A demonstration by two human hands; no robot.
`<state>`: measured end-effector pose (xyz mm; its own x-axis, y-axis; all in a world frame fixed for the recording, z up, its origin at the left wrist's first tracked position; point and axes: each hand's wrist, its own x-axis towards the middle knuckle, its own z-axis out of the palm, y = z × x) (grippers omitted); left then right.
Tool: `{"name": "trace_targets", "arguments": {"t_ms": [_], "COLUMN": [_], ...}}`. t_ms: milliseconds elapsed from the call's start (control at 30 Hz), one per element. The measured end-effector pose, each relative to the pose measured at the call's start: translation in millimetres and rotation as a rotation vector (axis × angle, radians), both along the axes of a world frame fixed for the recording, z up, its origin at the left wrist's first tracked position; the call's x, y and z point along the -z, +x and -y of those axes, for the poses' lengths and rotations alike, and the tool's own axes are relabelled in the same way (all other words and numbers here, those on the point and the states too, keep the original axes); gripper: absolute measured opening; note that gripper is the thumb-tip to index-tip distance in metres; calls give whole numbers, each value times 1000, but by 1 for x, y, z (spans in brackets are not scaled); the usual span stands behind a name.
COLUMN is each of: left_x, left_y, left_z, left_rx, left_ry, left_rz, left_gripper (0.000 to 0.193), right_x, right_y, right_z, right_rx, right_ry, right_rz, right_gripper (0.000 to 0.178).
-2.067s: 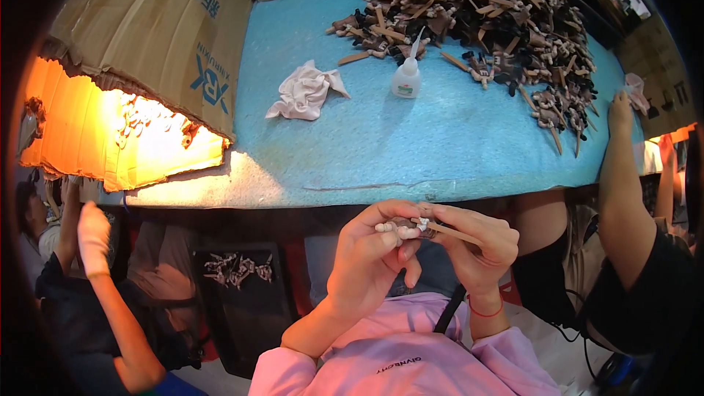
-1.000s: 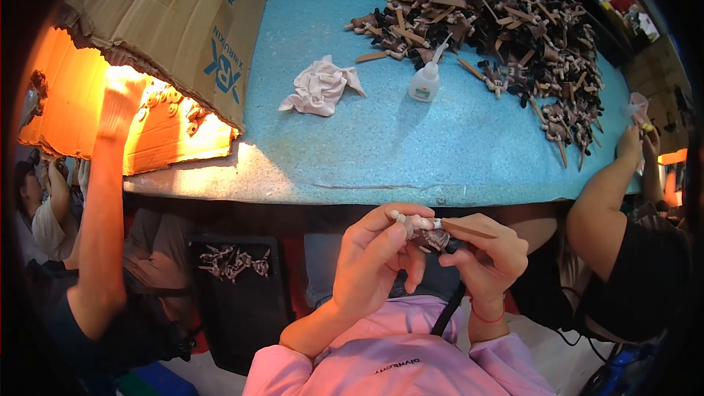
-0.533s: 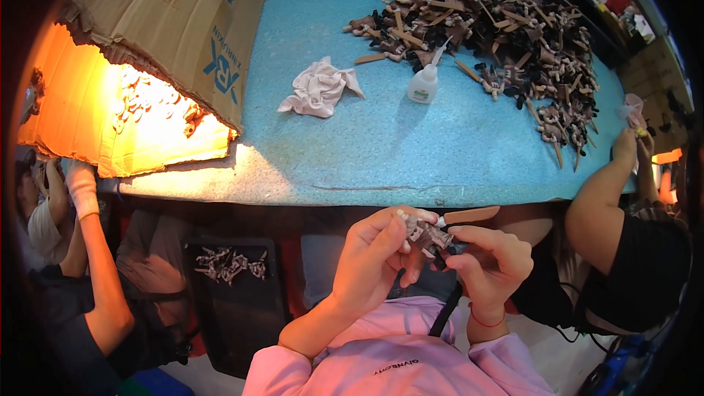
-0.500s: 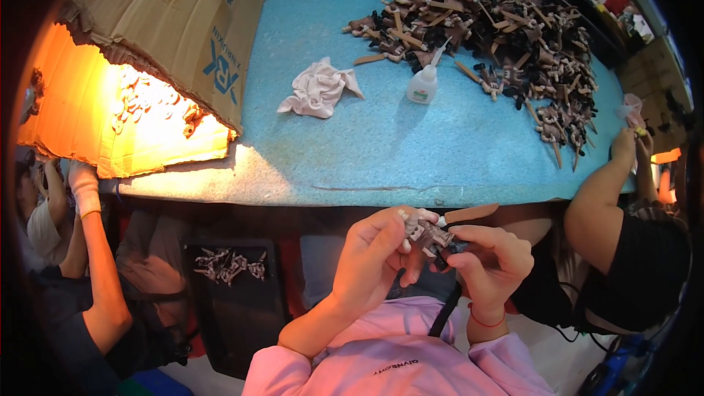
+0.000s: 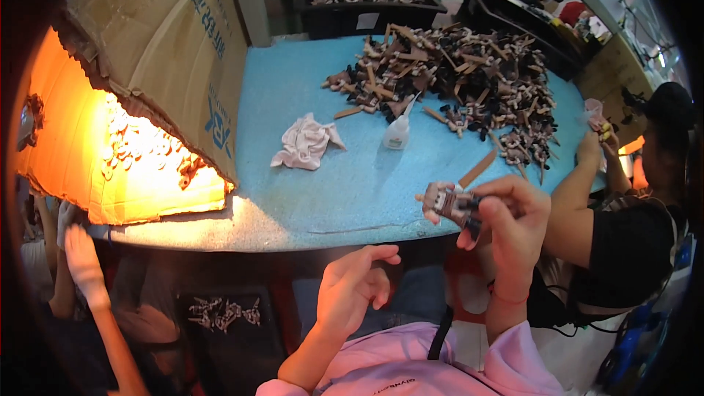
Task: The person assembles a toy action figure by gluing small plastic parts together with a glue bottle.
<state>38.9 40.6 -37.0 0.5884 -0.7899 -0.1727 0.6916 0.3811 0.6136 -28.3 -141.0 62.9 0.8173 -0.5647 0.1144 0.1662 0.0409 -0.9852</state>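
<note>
My right hand (image 5: 513, 224) is closed on the dark lower end of a small figurine (image 5: 445, 202) and holds it above the table's front edge. The figurine has a brown and white body, and a flat tan blade-shaped piece sticks up from it. Lower and to the left, my left hand (image 5: 356, 286) holds nothing, its index finger stretched out and the others loosely bent. On the blue table (image 5: 345, 198) ahead stand a white squeeze bottle (image 5: 397, 134) with a thin nozzle and a crumpled pale pink cloth (image 5: 308, 142).
A heap of similar figurines (image 5: 469, 92) covers the far right. Behind it stands a black bin (image 5: 370, 20). A cardboard screen (image 5: 176, 81) shields brightly lit small parts at left. A black tray (image 5: 238, 356) sits low beside me. Co-workers' hands (image 5: 86, 258) show at both sides.
My right hand has lifted the figurine up and forward over the table edge. My left hand has let go of it and dropped lower. The view has tilted up.
</note>
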Motion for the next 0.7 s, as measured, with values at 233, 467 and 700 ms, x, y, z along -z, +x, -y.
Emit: {"name": "trace_targets", "arguments": {"t_ms": [233,467,700], "left_x": [-6,-9,-8], "left_y": [2,4,3], "left_z": [-8,-11,-7], "left_rx": [-102,-125,-119], "left_ry": [5,26,41], "left_rz": [87,142,126], "left_gripper": [31,27,25], "right_x": [-1,2,0], "right_y": [16,15,12], "right_z": [-9,-18,-20], "right_rx": [-66,-88,-91], "right_ry": [-34,-62,-178], "right_rz": [128,167,178], "right_gripper": [9,10,12]}}
